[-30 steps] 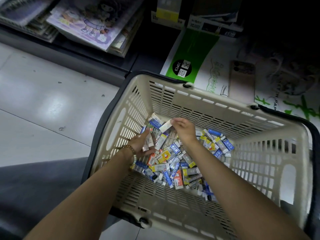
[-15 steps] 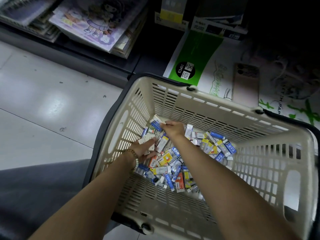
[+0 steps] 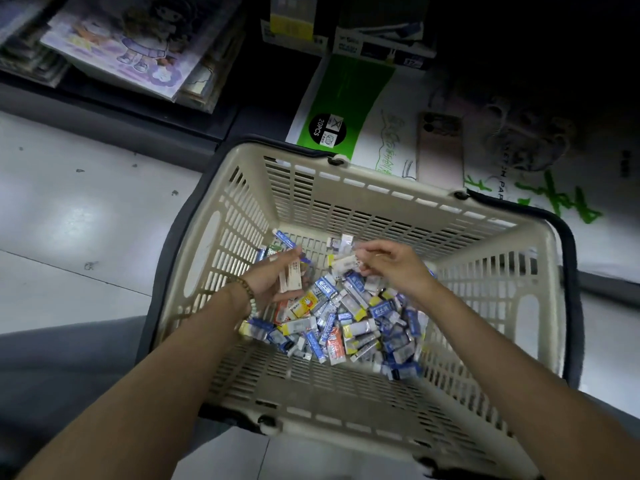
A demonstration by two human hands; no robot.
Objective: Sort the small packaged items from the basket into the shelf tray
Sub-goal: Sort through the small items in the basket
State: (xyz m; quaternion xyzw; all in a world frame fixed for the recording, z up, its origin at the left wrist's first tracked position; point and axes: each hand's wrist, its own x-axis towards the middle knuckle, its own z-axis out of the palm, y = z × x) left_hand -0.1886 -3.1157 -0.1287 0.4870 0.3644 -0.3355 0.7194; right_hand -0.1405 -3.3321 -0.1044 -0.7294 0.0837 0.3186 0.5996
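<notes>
Head view is showing both hands inside the beige basket point(image 3: 363, 206). The left hand point(image 3: 270, 284) is curling its fingers round several pale packets point(image 3: 291, 277); the right hand point(image 3: 394, 266) is pinching one white packet point(image 3: 346, 263) just above the heap of small packaged items point(image 3: 346, 323) lying on the basket's bottom.

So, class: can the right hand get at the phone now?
Probably yes: the phone lies uncovered just beyond the far rim of the basket; the right hand must rise over it, and is pinching a white packet.
</notes>
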